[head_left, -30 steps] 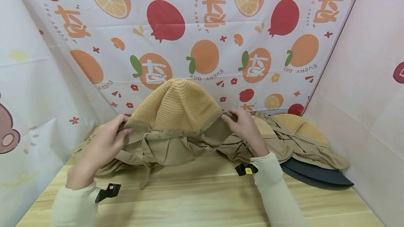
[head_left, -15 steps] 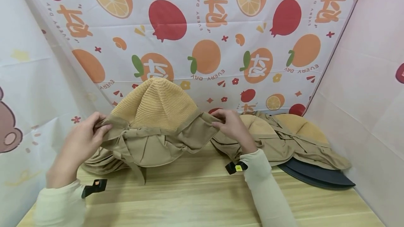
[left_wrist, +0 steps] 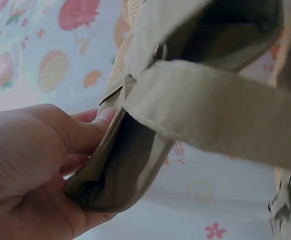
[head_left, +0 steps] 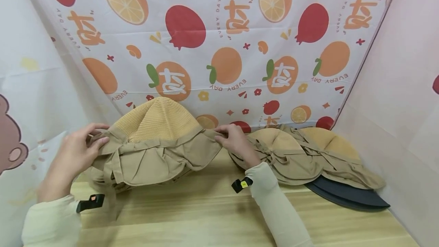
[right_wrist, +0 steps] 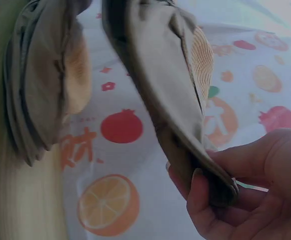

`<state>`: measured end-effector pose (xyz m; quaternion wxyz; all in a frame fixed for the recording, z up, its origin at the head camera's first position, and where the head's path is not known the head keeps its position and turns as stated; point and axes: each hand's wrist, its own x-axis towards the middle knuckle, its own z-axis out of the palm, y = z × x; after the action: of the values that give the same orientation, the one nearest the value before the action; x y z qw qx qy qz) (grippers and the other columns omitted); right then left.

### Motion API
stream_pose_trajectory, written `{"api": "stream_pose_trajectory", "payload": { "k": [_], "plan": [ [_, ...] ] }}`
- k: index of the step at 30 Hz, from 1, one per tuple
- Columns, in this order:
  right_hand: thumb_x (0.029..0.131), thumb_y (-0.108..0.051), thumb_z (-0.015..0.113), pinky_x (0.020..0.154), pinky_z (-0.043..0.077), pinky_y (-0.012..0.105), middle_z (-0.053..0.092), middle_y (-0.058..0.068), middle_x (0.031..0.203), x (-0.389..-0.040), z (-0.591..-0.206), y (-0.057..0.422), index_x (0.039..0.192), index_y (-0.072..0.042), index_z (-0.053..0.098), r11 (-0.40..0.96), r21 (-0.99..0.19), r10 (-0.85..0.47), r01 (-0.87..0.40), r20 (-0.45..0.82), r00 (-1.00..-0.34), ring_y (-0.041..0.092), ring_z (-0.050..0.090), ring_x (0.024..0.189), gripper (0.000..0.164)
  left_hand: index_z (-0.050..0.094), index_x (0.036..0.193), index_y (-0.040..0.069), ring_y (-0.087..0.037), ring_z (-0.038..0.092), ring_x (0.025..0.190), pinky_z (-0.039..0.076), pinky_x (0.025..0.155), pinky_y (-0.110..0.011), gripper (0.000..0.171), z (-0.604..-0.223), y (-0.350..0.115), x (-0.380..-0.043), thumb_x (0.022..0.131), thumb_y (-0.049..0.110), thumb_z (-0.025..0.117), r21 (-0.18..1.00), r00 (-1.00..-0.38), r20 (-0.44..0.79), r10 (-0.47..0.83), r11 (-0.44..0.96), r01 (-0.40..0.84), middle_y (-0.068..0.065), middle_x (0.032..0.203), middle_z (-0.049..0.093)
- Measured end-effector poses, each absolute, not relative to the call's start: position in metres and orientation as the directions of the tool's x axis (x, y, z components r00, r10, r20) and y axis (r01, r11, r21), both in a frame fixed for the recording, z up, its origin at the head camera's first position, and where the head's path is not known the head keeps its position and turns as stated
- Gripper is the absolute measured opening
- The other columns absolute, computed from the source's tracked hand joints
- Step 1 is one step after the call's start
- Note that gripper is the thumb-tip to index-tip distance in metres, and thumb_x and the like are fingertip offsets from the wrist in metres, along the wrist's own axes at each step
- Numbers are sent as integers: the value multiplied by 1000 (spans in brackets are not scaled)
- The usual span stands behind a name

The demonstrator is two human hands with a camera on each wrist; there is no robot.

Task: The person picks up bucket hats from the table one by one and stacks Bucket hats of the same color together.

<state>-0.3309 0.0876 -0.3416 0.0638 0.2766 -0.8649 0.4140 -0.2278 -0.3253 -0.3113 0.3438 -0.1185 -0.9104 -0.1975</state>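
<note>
A sun hat (head_left: 154, 125) with a yellow knitted crown and a khaki cloth brim is stretched between my two hands at the left of the head view. My left hand (head_left: 77, 155) pinches the brim's left edge between thumb and fingers. At the opposite edge my right hand (head_left: 236, 142) pinches the cloth. In the left wrist view a khaki strap (left_wrist: 210, 110) loops away from the brim, close by the left hand (left_wrist: 40, 165). The right wrist view has the brim (right_wrist: 160, 75) folded between the thumb and fingers of the right hand (right_wrist: 250, 185).
More khaki hats with yellow crowns (head_left: 274, 140) lie at the right on the wooden table (head_left: 192, 212). Dark brims (head_left: 346, 193) show beneath them. A fruit-printed cloth (head_left: 223, 29) hangs behind, with pale cloth walls (head_left: 394, 98) on the sides.
Both hands have carried the sun hat to the left, and it now sits lower over the pile at the left. Both hands keep their hold on its brim.
</note>
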Motion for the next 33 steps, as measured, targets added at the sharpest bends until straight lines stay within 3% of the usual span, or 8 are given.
{"api": "stream_pose_trajectory", "payload": {
  "k": [3, 6, 10, 13, 19, 26, 33],
  "plan": [
    [97, -8, 70, 81, 58, 29, 78, 11, 114, -337, -345, 74, 123, -8, 76, 511, -653, -444, -559, 356, -822, 19, 71, 94, 26, 69, 118, -1, 10, 42, 61, 34, 54, -19, 31, -311, -339, -234, 89, -8, 72, 259, -769, 631, 99, 908, 330, -29, 90, 74],
    [96, -5, 70, 69, 50, 22, 78, 11, 107, -344, -349, 61, 123, -9, 77, 511, -624, -470, -591, 373, -800, 15, 63, 79, 27, 68, 120, -1, 2, 55, 67, 40, 56, -23, 30, -311, -352, -242, 91, -7, 68, 264, -822, 561, 102, 918, 294, -32, 96, 73],
    [97, -5, 67, 60, 38, 18, 77, 11, 106, -351, -355, 45, 124, -10, 76, 519, -629, -506, -578, 318, -802, 10, 48, 68, 28, 66, 119, -5, -37, 70, 75, 45, 60, -28, 30, -316, -366, -252, 90, -11, 64, 274, -857, 500, 125, 916, 294, -37, 99, 70],
    [99, -7, 66, 58, 38, 19, 77, 10, 105, -355, -360, 36, 125, -12, 76, 546, -636, -518, -546, 255, -816, 8, 47, 66, 28, 67, 116, -7, -45, 70, 76, 46, 58, -26, 30, -323, -376, -258, 88, -13, 63, 282, -867, 477, 142, 910, 304, -37, 96, 70],
    [102, -14, 65, 63, 46, 20, 77, 5, 115, -362, -371, 25, 126, -16, 76, 573, -665, -518, -479, 160, -841, 7, 57, 74, 26, 69, 115, -8, -19, 66, 76, 44, 56, -20, 29, -336, -390, -268, 87, -13, 60, 306, -904, 408, 130, 913, 270, -34, 97, 70],
    [101, -12, 65, 61, 50, 20, 76, 10, 116, -367, -381, 22, 123, -9, 77, 564, -687, -518, -459, 139, -844, 6, 61, 69, 25, 70, 111, -8, -28, 66, 76, 43, 57, -22, 24, -345, -396, -281, 89, -11, 61, 313, -923, 354, 150, 911, 268, -36, 94, 69],
    [99, -10, 65, 61, 45, 19, 78, 9, 109, -365, -382, 17, 118, -10, 79, 568, -685, -517, -457, 135, -845, 6, 56, 73, 24, 70, 111, -10, -12, 59, 74, 43, 59, -25, 26, -348, -406, -288, 87, -12, 60, 309, -935, 317, 156, 915, 258, -35, 93, 69]
  ]
}}
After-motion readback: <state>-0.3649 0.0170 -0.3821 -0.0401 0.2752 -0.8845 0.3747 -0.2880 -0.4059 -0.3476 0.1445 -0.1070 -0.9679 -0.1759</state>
